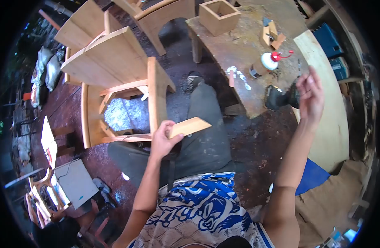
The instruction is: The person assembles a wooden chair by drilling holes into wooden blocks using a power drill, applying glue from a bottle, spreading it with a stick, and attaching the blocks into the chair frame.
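Note:
My left hand (164,139) grips a short wooden block (191,127) with slanted ends, thumb on top, held above my thigh. Beside that hand lies a wooden chair frame (153,91) on its side, its inner corners fitted with similar slanted blocks. My right hand (310,93) is raised at the table's right edge, fingers stretched out and slightly bent, with nothing seen in it. Just left of it a black tool (276,98), perhaps a cordless drill, rests on the worktable (239,53); the hand partly hides it, so contact is unclear.
On the worktable are a glue bottle (269,63) with a red cap, spilled white glue (240,77), small wood blocks (272,35) and a square wooden box (219,16). More chair parts (167,18) stand ahead. Another person (62,231) is at lower left.

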Available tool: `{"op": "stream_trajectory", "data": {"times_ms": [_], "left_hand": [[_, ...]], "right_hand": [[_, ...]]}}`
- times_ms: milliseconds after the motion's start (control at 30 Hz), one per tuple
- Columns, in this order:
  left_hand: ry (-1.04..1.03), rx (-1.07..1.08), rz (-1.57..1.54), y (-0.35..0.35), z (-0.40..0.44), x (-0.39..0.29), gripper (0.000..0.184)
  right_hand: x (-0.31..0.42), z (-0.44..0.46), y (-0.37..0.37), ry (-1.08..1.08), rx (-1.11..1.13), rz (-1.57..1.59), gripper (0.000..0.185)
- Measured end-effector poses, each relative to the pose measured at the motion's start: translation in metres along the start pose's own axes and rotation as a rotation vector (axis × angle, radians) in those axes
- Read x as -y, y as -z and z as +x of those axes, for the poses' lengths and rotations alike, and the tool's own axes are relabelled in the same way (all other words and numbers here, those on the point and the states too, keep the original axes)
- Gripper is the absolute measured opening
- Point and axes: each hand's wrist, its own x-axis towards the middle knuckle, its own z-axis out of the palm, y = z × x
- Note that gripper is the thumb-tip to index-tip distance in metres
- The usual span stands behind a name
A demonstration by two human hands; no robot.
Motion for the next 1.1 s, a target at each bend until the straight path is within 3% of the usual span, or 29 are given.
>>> {"op": "stream_trajectory", "data": {"times_ms": [67, 100, 200, 400, 467, 533, 567, 767, 1000, 1100], "left_hand": [[0.102, 0.079, 0.071, 0.006, 0.001, 0.006, 0.044], [0.058, 0.085, -0.099, 0.001, 0.002, 0.009, 0.037], [0.279, 0.168, -0.095, 0.006, 0.009, 0.005, 0.033], [0.388, 0.308, -0.069, 0.006, 0.029, 0.013, 0.037], [0.271, 0.341, 0.086, 0.005, 0.033, 0.02, 0.042], [0.476, 0.385, -0.332, 0.001, 0.034, -0.004, 0.048], [0.523, 0.524, -0.465, 0.008, 0.04, 0.004, 0.052], [0.571, 0.591, -0.807, -0.072, 0.062, -0.03, 0.053], [0.656, 0.731, -0.72, -0.14, 0.123, -0.04, 0.049], [0.669, 0.696, -0.361, -0.153, 0.139, -0.041, 0.047]], "right_hand": [[0.021, 0.037, 0.024, 0.143, -0.278, -0.108, 0.042], [0.023, 0.057, 0.038, 0.126, -0.329, -0.16, 0.041], [-0.01, 0.121, 0.086, -0.018, -0.418, -0.359, 0.034], [-0.053, 0.171, 0.128, -0.261, -0.346, -0.561, 0.024], [-0.054, 0.174, 0.126, -0.454, -0.252, -0.415, 0.021], [-0.056, 0.175, 0.122, -0.459, -0.217, -0.324, 0.02], [-0.056, 0.176, 0.119, -0.464, -0.178, -0.231, 0.019], [-0.07, 0.181, 0.138, -0.544, -0.074, -0.081, 0.017], [-0.063, 0.164, 0.132, -0.551, -0.075, -0.048, 0.018], [-0.058, 0.161, 0.129, -0.546, -0.089, -0.076, 0.018]]}}
